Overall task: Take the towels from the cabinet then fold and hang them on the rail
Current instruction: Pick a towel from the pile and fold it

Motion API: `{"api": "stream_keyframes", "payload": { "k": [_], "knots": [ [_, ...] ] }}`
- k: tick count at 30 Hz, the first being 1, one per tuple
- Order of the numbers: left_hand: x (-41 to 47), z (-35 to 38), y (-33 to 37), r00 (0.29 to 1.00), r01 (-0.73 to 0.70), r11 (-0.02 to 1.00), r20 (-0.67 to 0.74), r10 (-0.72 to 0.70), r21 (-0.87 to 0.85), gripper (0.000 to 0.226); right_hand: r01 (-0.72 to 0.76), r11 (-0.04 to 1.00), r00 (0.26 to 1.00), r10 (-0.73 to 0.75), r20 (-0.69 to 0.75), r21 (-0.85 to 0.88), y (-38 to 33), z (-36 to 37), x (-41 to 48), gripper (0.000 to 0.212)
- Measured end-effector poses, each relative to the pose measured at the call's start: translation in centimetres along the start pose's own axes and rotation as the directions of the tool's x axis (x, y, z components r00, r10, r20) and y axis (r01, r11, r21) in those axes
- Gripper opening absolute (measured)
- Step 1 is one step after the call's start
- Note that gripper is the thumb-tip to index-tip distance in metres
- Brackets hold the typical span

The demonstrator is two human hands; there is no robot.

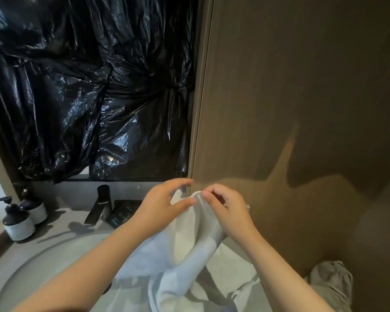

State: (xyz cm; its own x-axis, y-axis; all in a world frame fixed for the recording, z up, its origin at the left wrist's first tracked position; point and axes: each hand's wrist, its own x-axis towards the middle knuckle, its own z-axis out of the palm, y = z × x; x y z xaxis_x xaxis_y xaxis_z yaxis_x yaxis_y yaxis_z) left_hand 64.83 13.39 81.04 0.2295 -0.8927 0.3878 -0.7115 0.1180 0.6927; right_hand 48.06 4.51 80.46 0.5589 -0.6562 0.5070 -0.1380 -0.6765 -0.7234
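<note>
A white towel point(189, 248) hangs between my hands over the basin, its top edge raised near the corner of the brown wall. My right hand point(225, 210) pinches the towel's upper edge with curled fingers. My left hand point(164, 206) is at the same edge, thumb pressed on the cloth and fingers spread above it. A short metal piece point(186, 191), perhaps the rail's end, shows between my hands; the rest is hidden. More white towel point(223, 289) lies crumpled below.
A round basin point(43, 266) is set in the grey counter at lower left, with a black tap point(99, 206) behind it. Two pump bottles point(18, 219) stand at the far left. Black plastic sheeting point(88, 86) covers the mirror. The brown wall point(302, 109) stands close on the right.
</note>
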Motion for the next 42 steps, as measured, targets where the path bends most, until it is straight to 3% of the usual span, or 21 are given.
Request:
{"api": "stream_keyframes", "payload": {
  "k": [4, 12, 16, 21, 24, 27, 31, 33, 36, 38, 42],
  "knots": [
    [0.4, 0.4, 0.6, 0.999, -0.04, 0.998, -0.01, 0.04, 0.046, 0.009, -0.023, 1.0, 0.999, 0.023, 0.025, 0.009, -0.1, 0.0, 0.3, 0.017],
    [1.4, -1.5, 0.4, 0.986, 0.062, 0.988, -0.162, -0.039, 0.139, 0.019, -0.136, 0.985, 0.987, 0.126, 0.103, 0.105, 1.4, -0.7, -0.7, 0.029],
    [2.2, -3.2, 1.2, 0.973, 0.089, 0.98, -0.226, -0.048, 0.177, 0.019, -0.191, 0.969, 0.968, 0.159, 0.195, 0.16, 2.5, -0.8, -1.9, 0.041],
    [2.4, -4.3, 1.2, 0.966, 0.108, 0.971, -0.253, -0.052, 0.213, 0.018, -0.308, 0.94, 0.912, 0.248, 0.327, 0.145, 4.2, -0.6, -3.3, 0.038],
    [2.4, -4.5, 1.0, 0.964, 0.109, 0.969, -0.26, -0.049, 0.222, 0.018, -0.332, 0.933, 0.918, 0.285, 0.276, 0.139, 4.8, -0.2, -3.5, 0.037],
    [2.4, -4.8, 0.8, 0.96, 0.113, 0.97, -0.277, -0.05, 0.217, 0.019, -0.329, 0.936, 0.941, 0.313, 0.132, 0.125, 5.0, 0.0, -2.9, 0.033],
    [2.3, -5.2, 0.5, 0.953, 0.12, 0.975, -0.298, -0.061, 0.185, 0.021, -0.294, 0.924, 0.944, 0.321, -0.079, 0.247, 4.0, 0.0, -1.8, 0.028],
    [2.3, -5.4, 0.2, 0.946, 0.135, 0.972, -0.318, -0.068, 0.193, 0.019, -0.207, 0.949, 0.942, 0.259, -0.215, 0.237, 2.7, -0.6, -0.4, 0.028],
    [2.2, -5.9, -0.2, 0.929, 0.164, 0.965, -0.361, -0.083, 0.202, 0.018, 0.015, 1.0, 0.956, -0.009, -0.292, 0.019, 0.0, -2.7, 2.4, 0.027],
    [2.1, -6.3, -0.4, 0.906, 0.179, 0.965, -0.414, -0.086, 0.191, 0.018, 0.17, 0.967, 0.949, -0.213, -0.234, -0.191, -1.7, -4.1, 4.1, 0.023],
    [1.9, -7.2, -0.1, 0.859, 0.159, 0.965, -0.51, -0.031, 0.208, 0.016, 0.368, 0.788, 0.886, -0.458, -0.07, -0.493, -4.2, -5.9, 6.4, 0.016]
  ]
}}
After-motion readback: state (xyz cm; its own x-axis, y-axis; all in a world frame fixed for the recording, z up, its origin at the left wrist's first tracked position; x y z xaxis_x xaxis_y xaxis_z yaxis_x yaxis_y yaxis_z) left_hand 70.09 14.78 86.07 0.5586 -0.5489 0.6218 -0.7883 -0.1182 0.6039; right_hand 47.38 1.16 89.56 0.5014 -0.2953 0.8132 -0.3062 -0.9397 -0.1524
